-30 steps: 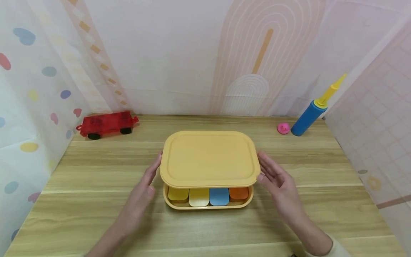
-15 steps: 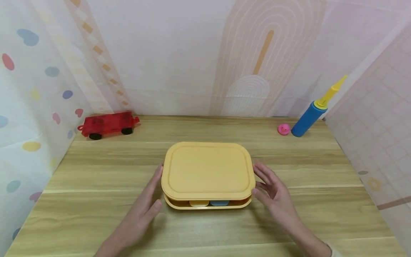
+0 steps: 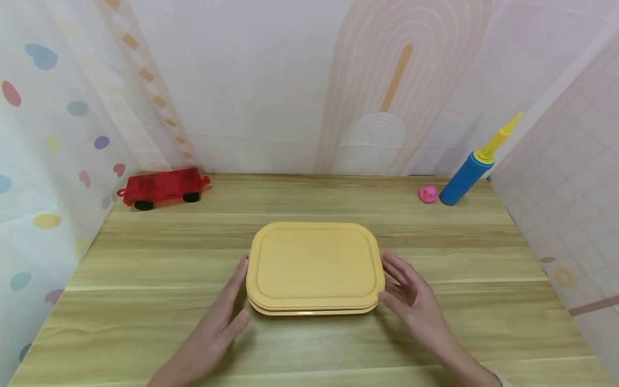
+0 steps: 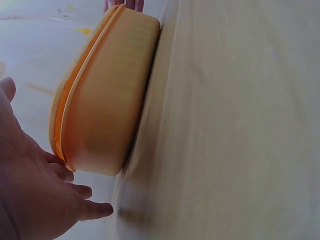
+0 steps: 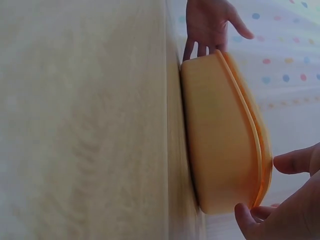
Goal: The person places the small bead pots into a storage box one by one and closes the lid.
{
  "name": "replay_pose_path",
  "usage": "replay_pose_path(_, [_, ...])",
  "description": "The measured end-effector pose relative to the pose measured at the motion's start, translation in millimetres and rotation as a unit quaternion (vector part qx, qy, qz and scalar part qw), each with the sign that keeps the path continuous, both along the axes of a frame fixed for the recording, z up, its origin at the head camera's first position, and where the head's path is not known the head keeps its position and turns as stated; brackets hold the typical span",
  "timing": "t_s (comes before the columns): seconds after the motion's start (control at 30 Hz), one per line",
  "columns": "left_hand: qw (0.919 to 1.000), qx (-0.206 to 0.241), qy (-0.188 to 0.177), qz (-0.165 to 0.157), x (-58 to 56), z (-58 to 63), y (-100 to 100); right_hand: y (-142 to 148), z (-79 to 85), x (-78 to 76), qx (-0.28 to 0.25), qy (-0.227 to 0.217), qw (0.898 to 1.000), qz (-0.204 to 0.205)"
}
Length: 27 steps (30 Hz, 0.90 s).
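Note:
A yellow lid [image 3: 314, 266] lies over a matching rounded plastic box [image 4: 110, 90] on the wooden table. A narrow gap shows between lid and rim in both wrist views. My left hand [image 3: 215, 325] touches the left end with its fingertips, fingers extended and thumb apart from the lid. At the right end, my right hand [image 3: 418, 303] pinches the lid's edge, thumb near the front corner and curled fingers along the side. The box's contents are hidden beneath the lid.
On the wooden table [image 3: 145, 258], a red toy wagon [image 3: 164, 186] stands at the back left. A small pink rubber duck [image 3: 427, 194] and a blue hand pump [image 3: 461, 180] with a yellow nozzle are at the back right. Patterned cloth [image 3: 251, 91] hangs behind.
The lid has come down and toward me onto the box, covering the coloured pieces visible inside earlier. Both hands have moved down with it.

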State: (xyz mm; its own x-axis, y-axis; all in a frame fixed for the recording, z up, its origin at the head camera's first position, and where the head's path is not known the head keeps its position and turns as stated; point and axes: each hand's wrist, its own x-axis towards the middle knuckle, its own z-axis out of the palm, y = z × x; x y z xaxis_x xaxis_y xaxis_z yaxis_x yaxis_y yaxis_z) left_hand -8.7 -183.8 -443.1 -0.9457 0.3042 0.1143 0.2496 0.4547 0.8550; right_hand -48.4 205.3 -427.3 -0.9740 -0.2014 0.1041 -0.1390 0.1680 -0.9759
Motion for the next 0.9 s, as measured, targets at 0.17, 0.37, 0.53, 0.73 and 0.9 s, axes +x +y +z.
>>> replay_pose_path(0.17, [0.9999,0.006,0.013,-0.003,1.8,-2.4,0,1,0.8,3.7,0.001,-0.017,1.000,0.005])
replay_pose_path(0.37, [0.9999,0.004,-0.010,0.005,4.2,-2.6,1,2,2.0,7.5,0.000,-0.024,1.000,0.011])
replay_pose_path(0.53, [0.9996,-0.001,-0.029,0.008,8.0,-3.4,1,3,0.9,9.6,-0.007,-0.015,1.000,0.016])
replay_pose_path(0.73, [0.9997,-0.008,-0.024,0.008,11.0,-4.1,1,5,1.9,12.7,0.001,-0.041,0.999,0.024])
replay_pose_path(0.9, [0.9996,-0.017,-0.019,0.010,10.6,-3.9,1,7,2.7,12.6,0.009,-0.049,0.998,0.028])
